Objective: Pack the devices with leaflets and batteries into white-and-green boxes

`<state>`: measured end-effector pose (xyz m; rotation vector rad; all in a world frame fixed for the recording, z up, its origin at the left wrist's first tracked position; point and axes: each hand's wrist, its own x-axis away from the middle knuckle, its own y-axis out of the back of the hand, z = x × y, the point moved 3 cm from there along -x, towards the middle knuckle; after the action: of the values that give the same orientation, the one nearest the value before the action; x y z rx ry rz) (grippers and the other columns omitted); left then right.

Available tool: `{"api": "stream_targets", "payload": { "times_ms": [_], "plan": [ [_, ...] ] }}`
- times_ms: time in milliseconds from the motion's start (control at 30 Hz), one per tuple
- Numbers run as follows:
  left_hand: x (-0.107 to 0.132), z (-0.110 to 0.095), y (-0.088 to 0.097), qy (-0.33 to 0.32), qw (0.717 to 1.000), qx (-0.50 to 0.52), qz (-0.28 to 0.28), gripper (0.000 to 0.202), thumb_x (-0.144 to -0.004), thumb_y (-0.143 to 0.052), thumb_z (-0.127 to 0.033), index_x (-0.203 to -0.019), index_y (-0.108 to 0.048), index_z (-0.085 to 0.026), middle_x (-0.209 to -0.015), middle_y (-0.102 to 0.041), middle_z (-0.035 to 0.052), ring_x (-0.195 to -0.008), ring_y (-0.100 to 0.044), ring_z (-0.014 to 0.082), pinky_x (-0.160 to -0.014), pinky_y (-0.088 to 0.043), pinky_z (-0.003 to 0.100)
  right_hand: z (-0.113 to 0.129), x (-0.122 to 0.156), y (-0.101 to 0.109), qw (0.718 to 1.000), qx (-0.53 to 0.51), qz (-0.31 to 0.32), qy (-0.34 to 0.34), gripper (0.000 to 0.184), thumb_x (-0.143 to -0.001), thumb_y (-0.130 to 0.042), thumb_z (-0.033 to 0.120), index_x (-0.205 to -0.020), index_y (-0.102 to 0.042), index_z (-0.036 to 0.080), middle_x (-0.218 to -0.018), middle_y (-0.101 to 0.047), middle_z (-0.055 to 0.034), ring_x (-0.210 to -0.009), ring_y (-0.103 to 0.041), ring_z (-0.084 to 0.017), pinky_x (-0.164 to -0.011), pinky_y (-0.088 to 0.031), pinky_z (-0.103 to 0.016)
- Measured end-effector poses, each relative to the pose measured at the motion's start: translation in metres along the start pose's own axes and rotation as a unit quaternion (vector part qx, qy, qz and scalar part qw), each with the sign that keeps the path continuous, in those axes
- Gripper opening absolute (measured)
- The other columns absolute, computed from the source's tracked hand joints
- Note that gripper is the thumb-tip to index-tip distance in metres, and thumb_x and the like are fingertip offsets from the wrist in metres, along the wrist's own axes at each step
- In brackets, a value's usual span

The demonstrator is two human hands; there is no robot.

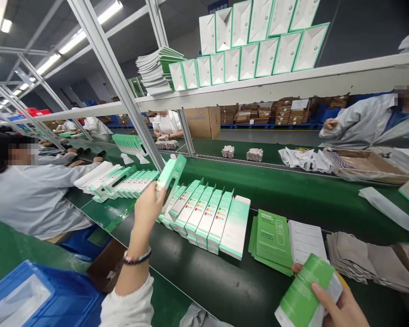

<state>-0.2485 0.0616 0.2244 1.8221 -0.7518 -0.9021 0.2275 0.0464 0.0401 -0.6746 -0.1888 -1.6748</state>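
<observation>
My left hand (149, 210) grips a mint-green carton (171, 172) by its lower end and lifts it above the belt. Just below it, a row of several mint-and-white cartons (204, 218) leans on edge on the green conveyor belt (225, 290). My right hand (339, 306) holds a green-and-white folded leaflet (306, 286) at the bottom right of the view. Beside that hand lie a stack of green leaflets (272, 240) and a pile of white printed sheets (306, 240). Part of my right hand falls outside the frame.
A stack of foil pouches (371, 261) lies at the right. A co-worker (30, 195) across the belt handles more cartons, and other workers stand farther off. A white shelf (259, 88) holds cartons overhead. A blue crate (44, 295) sits at the lower left.
</observation>
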Motion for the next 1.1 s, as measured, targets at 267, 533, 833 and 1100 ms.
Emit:
{"api": "stream_targets", "payload": {
  "times_ms": [267,533,833,1100],
  "plan": [
    [0.162,-0.108,-0.062,-0.154,0.684,0.561,0.441,0.061,-0.098,-0.035,-0.053,-0.151,-0.026,-0.024,-0.145,-0.048,0.012,-0.127,-0.05,0.0285,-0.106,-0.039,0.043,0.07,0.028,-0.017,0.974,-0.128,0.101,0.157,0.067,-0.074,-0.071,0.051,-0.135,-0.053,0.03,-0.109,-0.072,-0.0096,-0.098,-0.07,-0.031,-0.079,-0.06,-0.042],
    [0.193,-0.161,-0.1,-0.223,0.434,0.6,0.633,0.103,-0.069,-0.069,-0.07,-0.15,-0.028,-0.021,-0.153,-0.033,0.0164,-0.142,-0.029,0.0382,-0.114,-0.024,0.051,0.111,0.04,-0.046,0.943,-0.174,0.21,0.188,0.046,-0.082,-0.07,0.037,-0.125,-0.059,0.026,-0.109,-0.071,-0.0065,-0.097,-0.069,-0.022,-0.087,-0.058,-0.033],
    [0.208,-0.191,-0.118,-0.182,0.467,0.516,0.695,0.085,-0.061,-0.085,-0.035,-0.136,-0.047,-0.019,-0.122,-0.061,0.0108,-0.114,-0.057,0.0325,-0.098,-0.043,0.049,0.11,0.039,-0.068,0.939,-0.093,0.213,0.252,0.04,-0.082,-0.071,0.027,-0.119,-0.057,0.024,-0.109,-0.071,-0.0083,-0.098,-0.068,-0.025,-0.073,-0.06,-0.034],
    [0.227,-0.192,-0.136,-0.097,0.323,0.637,0.693,0.106,-0.062,-0.086,-0.034,-0.148,-0.025,-0.029,-0.13,-0.058,0.0165,-0.101,-0.067,0.0323,-0.084,-0.05,0.047,0.138,0.028,-0.018,0.951,-0.12,0.136,0.25,0.033,-0.084,-0.068,0.035,-0.113,-0.063,0.021,-0.111,-0.07,-0.0081,-0.101,-0.067,-0.024,-0.083,-0.058,-0.036]
  ]
}}
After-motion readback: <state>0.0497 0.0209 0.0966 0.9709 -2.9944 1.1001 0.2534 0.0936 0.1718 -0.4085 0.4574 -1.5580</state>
